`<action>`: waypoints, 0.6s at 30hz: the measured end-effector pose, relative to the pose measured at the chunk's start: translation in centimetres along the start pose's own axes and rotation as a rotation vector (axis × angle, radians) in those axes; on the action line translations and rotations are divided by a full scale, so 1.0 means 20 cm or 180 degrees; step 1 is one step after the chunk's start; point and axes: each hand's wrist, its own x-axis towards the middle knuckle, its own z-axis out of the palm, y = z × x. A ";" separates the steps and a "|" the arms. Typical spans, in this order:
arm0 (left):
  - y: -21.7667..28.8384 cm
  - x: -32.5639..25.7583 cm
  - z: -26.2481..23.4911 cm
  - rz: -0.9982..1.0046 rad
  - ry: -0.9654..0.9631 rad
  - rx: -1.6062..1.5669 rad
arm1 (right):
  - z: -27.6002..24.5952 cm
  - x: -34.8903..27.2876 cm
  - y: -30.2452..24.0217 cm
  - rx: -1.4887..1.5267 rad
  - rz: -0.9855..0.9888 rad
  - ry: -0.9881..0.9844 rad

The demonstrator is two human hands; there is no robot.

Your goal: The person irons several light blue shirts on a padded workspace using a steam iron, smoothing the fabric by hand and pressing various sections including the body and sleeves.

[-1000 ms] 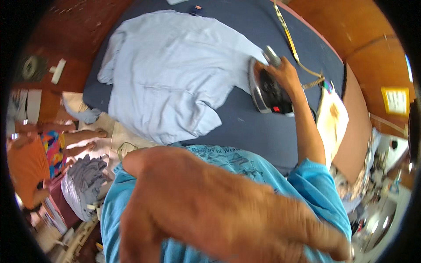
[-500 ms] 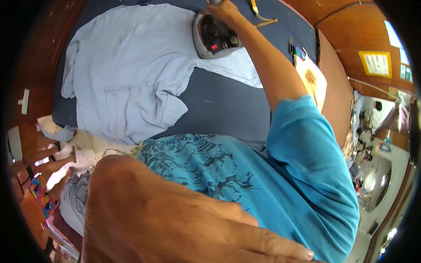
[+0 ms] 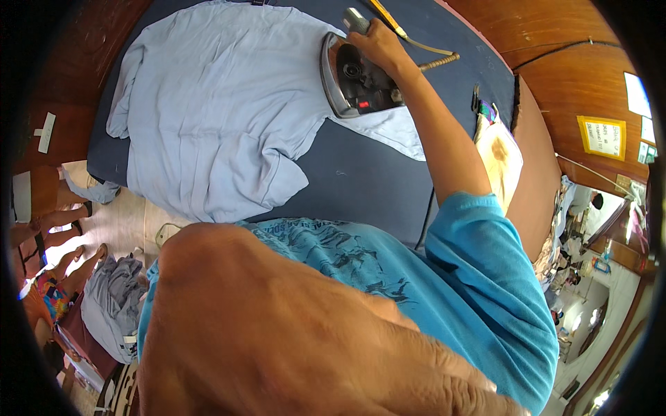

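Note:
My right hand (image 3: 381,45) is closed around the grey handle of a clothes iron (image 3: 357,80) with a dark top and a small red part. The iron lies over the right part of a light blue shirt (image 3: 215,104), and a piece of its cloth shows past the iron's near edge. Wrinkles run through the shirt's near side and folded corner. Very close to the camera, my left hand (image 3: 298,326) fills the lower middle, its back toward me. Its fingers stretch toward the lower right, partly cut off by the frame, and nothing shows in them.
The shirt is spread on a dark blue padded board (image 3: 374,180). A yellow strap and coiled cord (image 3: 440,61) lie beyond the iron. A scorched cream cloth (image 3: 499,152) hangs at the right. Grey clothes (image 3: 114,305) are heaped lower left, near other people's legs (image 3: 69,243).
The iron and my right hand sit slightly lower and farther right in the picture, as does the whole board. My left hand covers more of the lower middle.

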 end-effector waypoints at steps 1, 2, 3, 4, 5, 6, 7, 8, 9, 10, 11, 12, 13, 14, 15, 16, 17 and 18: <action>0.00 0.00 -0.03 0.0030 -0.0019 -0.0092 | 0.02 0.02 0.01 -0.0107 -0.0090 0.0091; 0.02 -0.01 -0.08 0.0060 -0.0017 -0.0161 | 0.03 0.07 0.02 0.0027 -0.0064 0.0040; 0.05 -0.02 -0.16 -0.0004 0.0036 -0.0194 | 0.03 0.13 0.01 0.0163 -0.0022 0.0008; 0.08 -0.03 -0.24 -0.0182 0.0171 -0.0121 | 0.01 0.17 -0.02 0.0292 -0.0014 -0.0032; 0.14 -0.09 -0.36 -0.0629 0.0459 0.0021 | -0.02 0.19 -0.01 0.0111 0.0119 -0.0244; 0.19 -0.11 -0.41 -0.1580 0.0890 0.0557 | 0.04 0.27 0.08 -0.1146 -0.0862 -0.0552; 0.21 -0.15 -0.54 -0.2555 0.1048 0.0777 | 0.05 0.31 0.30 -0.2486 -0.1598 -0.0890; 0.12 -0.27 -0.60 -0.3080 0.1835 0.1138 | 0.04 0.28 0.23 -0.1696 -0.1207 -0.0761; 0.05 -0.39 -0.64 -0.3744 0.2201 0.1978 | -0.05 0.13 0.13 -0.0947 -0.0744 -0.0669; -0.04 -0.50 -0.66 -0.3807 0.2376 0.3017 | -0.12 -0.02 0.08 -0.0221 -0.0257 -0.0587; -0.12 -0.59 -0.67 -0.3833 0.2490 0.4046 | -0.18 -0.15 0.10 -0.0240 -0.0244 -0.0584; -0.20 -0.70 -0.68 -0.3784 0.2363 0.4668 | -0.22 -0.26 0.12 -0.0245 -0.0237 -0.0581; -0.25 -0.83 -0.69 -0.3700 0.2194 0.5289 | -0.25 -0.38 0.16 -0.0199 -0.0102 -0.0470; -0.27 -0.90 -0.69 -0.3584 0.1980 0.5889 | -0.27 -0.47 0.22 -0.0157 0.0058 -0.0350; -0.28 -0.92 -0.69 -0.3639 0.2000 0.5896 | -0.33 -0.52 0.30 -0.0023 0.0382 -0.0356; -0.28 -0.93 -0.68 -0.3705 0.2004 0.5915 | -0.38 -0.56 0.37 0.0127 0.0702 -0.0348; -0.29 -0.93 -0.68 -0.3776 0.2016 0.5938 | -0.41 -0.59 0.41 0.0279 0.1015 -0.0342; -0.29 -0.92 -0.69 -0.3713 0.1904 0.6220 | -0.42 -0.61 0.43 0.0203 0.0993 -0.0233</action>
